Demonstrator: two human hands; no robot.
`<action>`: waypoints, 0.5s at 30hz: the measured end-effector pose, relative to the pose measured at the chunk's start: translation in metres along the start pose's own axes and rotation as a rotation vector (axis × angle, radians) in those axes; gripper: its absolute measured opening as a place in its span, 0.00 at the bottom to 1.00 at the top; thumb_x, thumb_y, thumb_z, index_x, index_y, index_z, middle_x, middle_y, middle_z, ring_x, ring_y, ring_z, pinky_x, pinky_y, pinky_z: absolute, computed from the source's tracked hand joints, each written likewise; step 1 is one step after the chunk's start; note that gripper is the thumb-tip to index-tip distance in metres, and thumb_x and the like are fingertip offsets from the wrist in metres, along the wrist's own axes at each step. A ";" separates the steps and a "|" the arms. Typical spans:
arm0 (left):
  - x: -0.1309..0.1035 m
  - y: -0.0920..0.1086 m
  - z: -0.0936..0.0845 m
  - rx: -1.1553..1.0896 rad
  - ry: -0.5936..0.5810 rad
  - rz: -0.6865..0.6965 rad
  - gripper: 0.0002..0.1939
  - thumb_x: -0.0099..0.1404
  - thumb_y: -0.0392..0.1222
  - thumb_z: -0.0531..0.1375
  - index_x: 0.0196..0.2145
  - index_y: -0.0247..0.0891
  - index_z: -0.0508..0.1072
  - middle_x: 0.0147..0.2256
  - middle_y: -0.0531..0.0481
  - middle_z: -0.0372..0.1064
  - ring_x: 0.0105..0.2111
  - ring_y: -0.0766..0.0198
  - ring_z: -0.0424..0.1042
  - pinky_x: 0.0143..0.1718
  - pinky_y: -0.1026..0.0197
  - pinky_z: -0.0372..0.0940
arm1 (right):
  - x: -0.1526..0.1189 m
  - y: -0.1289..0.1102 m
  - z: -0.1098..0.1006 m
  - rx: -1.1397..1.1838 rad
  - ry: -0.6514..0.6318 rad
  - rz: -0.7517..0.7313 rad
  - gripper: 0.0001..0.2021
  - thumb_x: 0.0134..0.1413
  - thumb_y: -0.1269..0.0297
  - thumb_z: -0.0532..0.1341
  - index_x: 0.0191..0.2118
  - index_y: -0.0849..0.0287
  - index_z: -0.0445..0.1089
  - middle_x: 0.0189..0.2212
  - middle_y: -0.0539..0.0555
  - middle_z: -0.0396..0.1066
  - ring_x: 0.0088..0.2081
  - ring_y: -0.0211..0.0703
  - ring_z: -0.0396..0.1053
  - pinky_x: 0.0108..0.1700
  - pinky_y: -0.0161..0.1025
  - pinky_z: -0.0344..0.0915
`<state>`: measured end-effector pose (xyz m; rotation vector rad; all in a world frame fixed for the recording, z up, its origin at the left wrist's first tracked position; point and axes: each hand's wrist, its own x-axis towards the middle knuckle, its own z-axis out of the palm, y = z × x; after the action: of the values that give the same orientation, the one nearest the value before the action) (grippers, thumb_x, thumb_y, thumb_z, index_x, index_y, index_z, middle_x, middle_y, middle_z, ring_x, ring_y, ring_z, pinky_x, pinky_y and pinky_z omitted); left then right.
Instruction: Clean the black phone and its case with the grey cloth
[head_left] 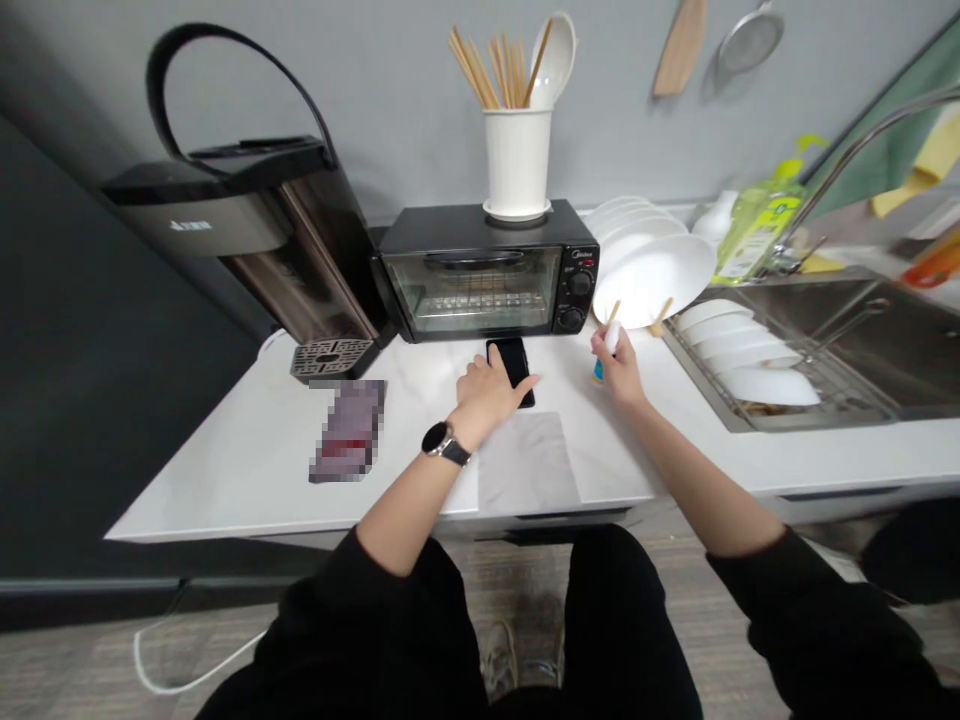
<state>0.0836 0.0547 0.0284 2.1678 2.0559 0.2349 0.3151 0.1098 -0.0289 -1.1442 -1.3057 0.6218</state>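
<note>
The left hand [491, 392] lies flat on a black phone [513, 366] that rests on the white counter [247, 450] just in front of the toaster oven [480, 270]; the fingers press on it from above and do not curl round it. The right hand [619, 360] is closed round a small white bottle [609, 350] with a blue base, held upright above the counter near a leaning stack of white plates [652, 270]. A slip seems most likely at the phone: a flat palm gives little hold, and a push could slide it into the oven's front. The bottle sits close to the plates, so a swing to the right could knock them toward the dish rack [757, 370] in the sink [885, 340]. The utensil holder [517, 160] on top of the oven looks easy to topple if the oven is jolted. Open room lies to the left, between the phone and a dark pouch [349, 430], and toward the near edge, where a pale mat [525, 462] lies; that edge is close to the person's body. A water dispenser [247, 220] closes the far left.
</note>
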 end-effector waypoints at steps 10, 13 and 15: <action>0.025 -0.020 0.007 0.020 -0.027 0.095 0.47 0.66 0.62 0.59 0.71 0.25 0.56 0.61 0.25 0.64 0.63 0.36 0.64 0.61 0.46 0.63 | -0.013 0.023 -0.005 -0.110 -0.058 -0.011 0.23 0.63 0.40 0.59 0.50 0.53 0.61 0.37 0.50 0.71 0.36 0.40 0.65 0.44 0.42 0.66; 0.036 -0.035 -0.002 0.000 -0.108 0.182 0.38 0.60 0.60 0.63 0.61 0.32 0.70 0.55 0.33 0.71 0.59 0.41 0.67 0.59 0.50 0.65 | -0.021 0.019 -0.008 -0.129 -0.010 -0.022 0.27 0.58 0.41 0.64 0.51 0.54 0.59 0.43 0.53 0.71 0.41 0.42 0.68 0.48 0.44 0.68; 0.041 -0.042 -0.006 -0.015 -0.152 0.242 0.30 0.57 0.58 0.65 0.52 0.37 0.75 0.49 0.39 0.75 0.57 0.43 0.70 0.58 0.52 0.66 | -0.033 0.008 -0.013 -0.146 0.094 -0.059 0.29 0.55 0.43 0.67 0.53 0.54 0.58 0.50 0.57 0.68 0.48 0.46 0.68 0.55 0.48 0.66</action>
<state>0.0430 0.0974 0.0263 2.3441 1.7078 0.1076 0.3220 0.0797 -0.0487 -1.2343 -1.3157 0.4303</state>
